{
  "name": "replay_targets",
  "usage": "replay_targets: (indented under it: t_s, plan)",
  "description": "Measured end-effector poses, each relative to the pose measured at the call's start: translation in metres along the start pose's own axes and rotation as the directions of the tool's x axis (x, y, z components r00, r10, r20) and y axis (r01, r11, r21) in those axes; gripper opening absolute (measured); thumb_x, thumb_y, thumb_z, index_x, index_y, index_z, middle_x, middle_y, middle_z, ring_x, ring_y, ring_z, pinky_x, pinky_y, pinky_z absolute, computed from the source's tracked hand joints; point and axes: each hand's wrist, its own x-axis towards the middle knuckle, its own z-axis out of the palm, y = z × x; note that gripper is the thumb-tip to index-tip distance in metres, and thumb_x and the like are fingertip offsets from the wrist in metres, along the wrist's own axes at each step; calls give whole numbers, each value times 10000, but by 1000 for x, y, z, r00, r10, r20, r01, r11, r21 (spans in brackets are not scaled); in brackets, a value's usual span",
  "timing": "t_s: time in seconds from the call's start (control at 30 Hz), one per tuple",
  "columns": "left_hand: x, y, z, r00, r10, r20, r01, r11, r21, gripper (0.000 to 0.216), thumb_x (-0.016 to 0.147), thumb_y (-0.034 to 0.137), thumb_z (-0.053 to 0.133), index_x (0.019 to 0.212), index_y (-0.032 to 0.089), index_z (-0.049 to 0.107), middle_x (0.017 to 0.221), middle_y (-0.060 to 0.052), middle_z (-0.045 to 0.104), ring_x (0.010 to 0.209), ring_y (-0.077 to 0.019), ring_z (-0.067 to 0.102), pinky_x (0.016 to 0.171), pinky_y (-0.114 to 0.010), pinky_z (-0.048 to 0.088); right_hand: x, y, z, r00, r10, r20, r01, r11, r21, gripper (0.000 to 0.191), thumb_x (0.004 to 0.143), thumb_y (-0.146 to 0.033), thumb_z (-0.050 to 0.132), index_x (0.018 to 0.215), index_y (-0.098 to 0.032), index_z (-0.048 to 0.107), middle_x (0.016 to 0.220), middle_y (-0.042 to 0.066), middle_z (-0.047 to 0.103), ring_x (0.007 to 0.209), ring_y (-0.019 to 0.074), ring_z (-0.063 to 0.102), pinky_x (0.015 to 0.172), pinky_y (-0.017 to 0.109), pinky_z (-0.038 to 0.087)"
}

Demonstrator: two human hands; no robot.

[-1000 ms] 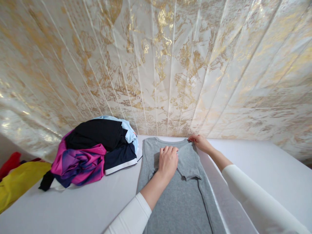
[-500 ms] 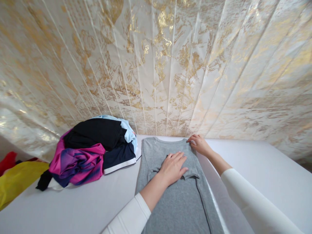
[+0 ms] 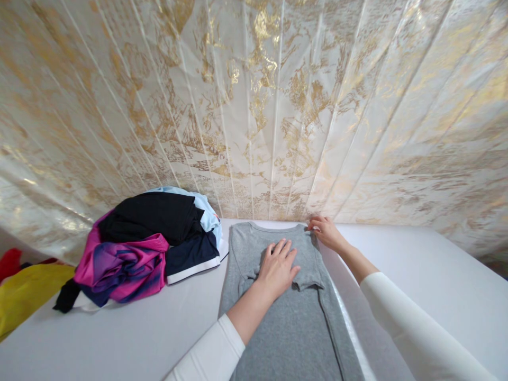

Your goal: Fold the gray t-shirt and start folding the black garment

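A grey long garment, seemingly a shirt (image 3: 293,328), lies flat on the white-covered table, its neckline toward the wall and its sides folded inward. My left hand (image 3: 277,268) rests flat on its upper part with the fingers spread. At the shirt's far right shoulder corner is my right hand (image 3: 323,232), its fingers bent and pinched together on the fabric edge. The fingertips there are partly hidden. The shirt's lower end runs out of view at the bottom.
Left of the shirt sits a heap of clothes: a black garment (image 3: 151,216), a pink and purple one (image 3: 123,267), a navy one with a white band (image 3: 192,256) and a light blue one (image 3: 208,211). A yellow cloth (image 3: 32,293) lies far left. A gold-patterned wall covering (image 3: 254,116) borders the table (image 3: 428,275).
My left hand has shifted slightly up and left over the shirt, its fingers more spread. My right hand stays at the shoulder corner. The view has moved slightly.
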Motion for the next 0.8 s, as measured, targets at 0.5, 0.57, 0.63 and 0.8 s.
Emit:
replay_targets:
  t_s: [0.5, 0.57, 0.63, 0.8]
  plan:
    - [-2, 3, 1, 999, 8, 35, -8, 1000, 17, 472, 947, 453, 463, 1345, 198, 467, 1445, -111, 438, 1348, -264, 355, 1052, -433, 327, -3, 4, 0, 997, 78, 0, -78, 994, -72, 349, 706, -17, 459, 907, -187, 688, 1008, 116, 623, 950, 245, 509, 885, 363, 369]
    - [-1, 2, 1, 1000, -5, 23, 5, 1000, 19, 469, 943, 453, 472, 1333, 192, 480, 1439, -123, 440, 1342, -268, 361, 1047, -431, 332, -4, 4, -3, 998, 61, 0, -61, 997, -51, 383, 689, -7, 452, 917, -198, 693, 1032, 102, 623, 975, 233, 518, 912, 359, 361]
    - [0, 2, 1, 1000, -4, 6, 4, 1000, 13, 455, 942, 436, 481, 1321, 186, 490, 1445, -127, 431, 1342, -264, 359, 1045, -428, 335, -4, 3, -5, 999, 39, 3, -39, 999, -28, 380, 690, -17, 455, 909, -209, 699, 1044, 87, 628, 989, 222, 528, 929, 355, 356]
    - [3, 2, -1, 997, 70, -38, -71, 997, -37, 382, 961, 355, 462, 1307, 195, 495, 1451, -87, 435, 1344, -223, 350, 1054, -404, 320, -3, -3, -7, 999, -1, 35, 1, 1000, 3, 204, 796, -214, 516, 857, -224, 710, 1037, 70, 639, 1008, 220, 553, 956, 366, 343]
